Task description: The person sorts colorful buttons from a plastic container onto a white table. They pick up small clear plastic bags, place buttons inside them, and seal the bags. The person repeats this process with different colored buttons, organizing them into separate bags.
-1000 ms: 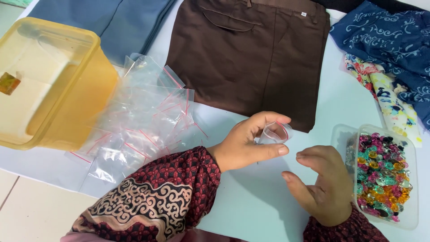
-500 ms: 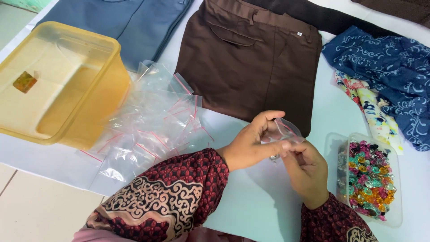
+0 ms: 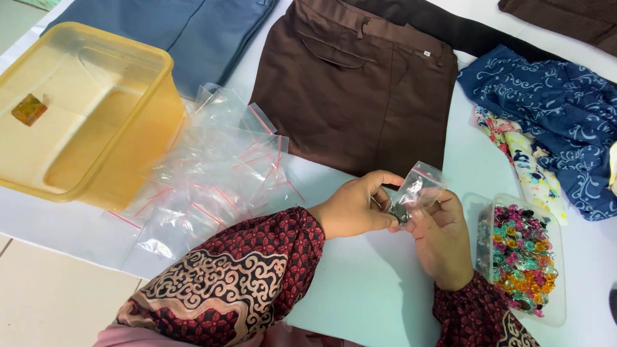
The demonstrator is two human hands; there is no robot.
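Grip first: both hands are pinched on one small clear zip bag [image 3: 416,191], held up just above the bench [image 3: 360,283] near the middle-right of the shot. Left hand [image 3: 352,209] has thumb and fingers closed on the bag's lower left edge, right hand [image 3: 442,239] holds it from below/right w/ fingertips on the bottom, so both are closed on the bag, not open. Looks like something small and dark sits in the bag's lower corner, can't tell what exactly. Going left to right: far left there's a yellow see-through plastic tub [image 3: 83,115], lying on the bench w/ a small orange-ish tag showing through it. Just beside it, touching its right side, a loose heap of empty clear zip bags [image 3: 212,173] w/ red seal strips. Behind that, blue-grey trousers [image 3: 193,32] at the top edge. Center top: brown trousers [image 3: 360,90] laid flat, the held bag is right in front of their lower hem. Right of the hands, near the right wrist, a clear shallow tray [image 3: 522,257] full of multicolored sparkly beads/buttons. Above it a floral cloth strip [image 3: 520,154], and further right a navy patterned fabric [image 3: 553,109]. Sleeves are dark red batik print.
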